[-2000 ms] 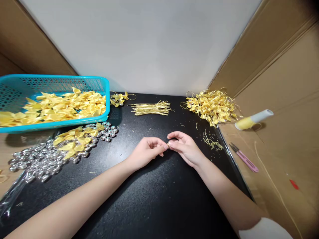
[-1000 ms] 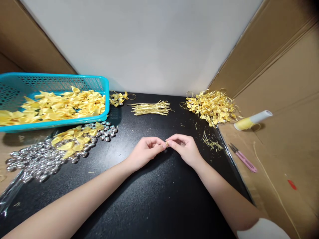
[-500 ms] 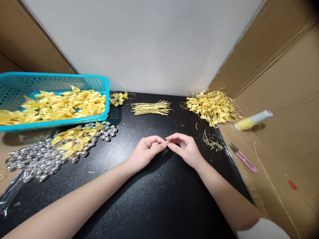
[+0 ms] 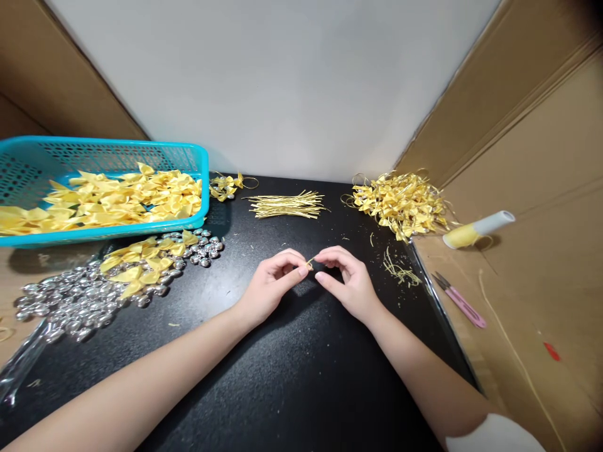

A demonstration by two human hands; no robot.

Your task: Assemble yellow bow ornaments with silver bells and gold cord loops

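Note:
Above the middle of the black table, my left hand pinches a small loop of gold cord between thumb and forefinger. One end of the cord sticks up toward the fingertips of my right hand. That hand is just right of the loop, its thumb and forefinger apart. A bundle of gold cord pieces lies beyond my hands. To the right of it is a heap of yellow bows with cord loops.
A turquoise basket of yellow bows stands at the left. In front of it lie silver beads and loose bows. Cord scraps, pink snips and a white-and-yellow tube are on the right.
My right thumb and forefinger have parted and drawn slightly away from the left fingertips. The small cord loop now shows more clearly in my left hand, which has shifted slightly left.

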